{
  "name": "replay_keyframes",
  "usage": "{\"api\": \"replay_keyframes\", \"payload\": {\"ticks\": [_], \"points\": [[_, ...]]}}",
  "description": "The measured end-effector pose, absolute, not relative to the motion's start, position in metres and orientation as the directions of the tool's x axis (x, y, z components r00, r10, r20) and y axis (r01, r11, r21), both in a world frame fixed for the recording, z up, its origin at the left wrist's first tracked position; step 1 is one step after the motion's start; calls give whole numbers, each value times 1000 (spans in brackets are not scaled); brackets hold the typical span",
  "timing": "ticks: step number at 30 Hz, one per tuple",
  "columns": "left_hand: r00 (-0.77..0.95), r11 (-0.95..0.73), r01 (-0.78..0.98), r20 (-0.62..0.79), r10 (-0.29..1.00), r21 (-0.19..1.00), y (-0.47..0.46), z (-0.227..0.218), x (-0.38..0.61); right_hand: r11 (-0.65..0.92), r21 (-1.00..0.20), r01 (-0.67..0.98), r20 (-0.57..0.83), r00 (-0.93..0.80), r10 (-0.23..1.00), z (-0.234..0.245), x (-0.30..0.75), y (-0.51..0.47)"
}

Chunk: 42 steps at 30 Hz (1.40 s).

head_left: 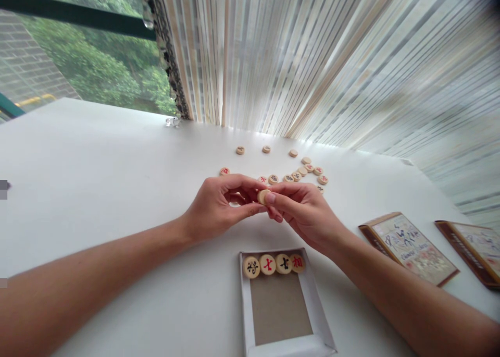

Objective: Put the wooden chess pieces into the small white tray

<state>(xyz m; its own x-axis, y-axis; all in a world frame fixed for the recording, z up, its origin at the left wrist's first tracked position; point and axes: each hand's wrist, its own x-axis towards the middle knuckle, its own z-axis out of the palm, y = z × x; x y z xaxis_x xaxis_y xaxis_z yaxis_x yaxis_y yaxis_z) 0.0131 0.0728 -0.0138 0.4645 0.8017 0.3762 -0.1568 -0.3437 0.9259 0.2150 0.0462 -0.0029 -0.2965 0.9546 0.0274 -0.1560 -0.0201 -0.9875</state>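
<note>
Between my two hands, above the table, is a round pale wooden Chinese chess piece. My left hand pinches it from the left with thumb and fingers. From the right, my right hand grips the same piece, its thumb lying over the piece's face; no character shows on the visible side. Below my hands a shallow white box tray lies on the table. Along its far end sits a row of several chess pieces, face up, with black and red characters.
Loose chess pieces are scattered on the white table beyond my hands, some face up, some blank side up. Two printed Chinese chess box lids lie at right. A string curtain and window border the far edge.
</note>
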Motion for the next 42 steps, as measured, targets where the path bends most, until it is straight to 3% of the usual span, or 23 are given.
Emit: {"api": "replay_keyframes", "payload": {"ticks": [10, 16, 19, 24, 27, 34, 42], "points": [[412, -359, -165, 395, 821, 919, 74, -18, 14, 30, -988, -150, 65, -235, 970, -6, 214, 46], [361, -470, -95, 470, 805, 878, 76, -17, 11, 124, -992, -12, 124, -198, 972, 3, 216, 47], [356, -596, -79, 581, 732, 799, 78, -18, 9, 173, -984, 44, 158, -244, 957, 10, 221, 47], [371, -826, 51, 757, 538, 562, 81, -18, 5, 195, -963, 188, 125, -328, 936, 17, 232, 47], [406, -880, 45, 796, 449, 473, 80, -17, 4, 246, -934, 259, 134, -384, 914, 23, 235, 46], [493, -911, 24, 788, 368, 411, 76, -17, 4, 366, -827, 427, 147, -465, 873, 32, 236, 37], [427, -887, 56, 792, 437, 459, 82, -23, 5, 432, -670, 604, 199, -415, 888, 58, 261, 12]]}}
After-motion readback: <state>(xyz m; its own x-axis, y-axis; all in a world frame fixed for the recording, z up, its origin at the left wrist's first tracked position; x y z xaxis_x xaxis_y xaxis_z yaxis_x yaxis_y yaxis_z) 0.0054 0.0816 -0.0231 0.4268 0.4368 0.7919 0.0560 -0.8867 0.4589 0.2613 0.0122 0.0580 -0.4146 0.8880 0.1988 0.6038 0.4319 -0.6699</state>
